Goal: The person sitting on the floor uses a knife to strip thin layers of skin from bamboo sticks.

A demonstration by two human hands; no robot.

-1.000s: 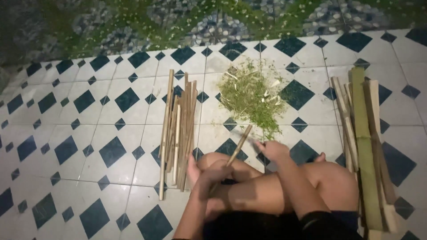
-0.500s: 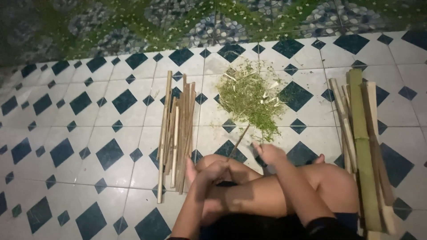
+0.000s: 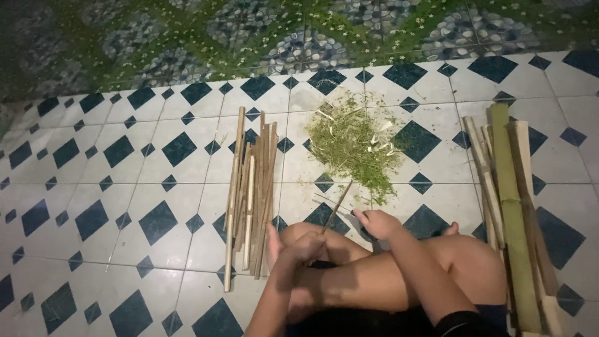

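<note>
Sitting cross-legged on a glossy white floor (image 3: 156,187) of tiles with dark blue diamonds, the person works over the knees. Left hand (image 3: 299,246) is clenched around the lower end of one thin, pale brown bamboo sliver (image 3: 337,208); its long axis runs up and slightly right, free tip pointing toward a loose heap of green, stringy shavings (image 3: 355,146). Right hand (image 3: 377,223) lies fingers curled on the tile just right of the sliver; cannot tell whether it grips anything. Left of the knees: one bundle of straight tan split bamboo strips (image 3: 253,193), roughly a dozen, lying lengthwise away from the person. Right: several thicker green and tan bamboo slats (image 3: 508,206), parallel.
</note>
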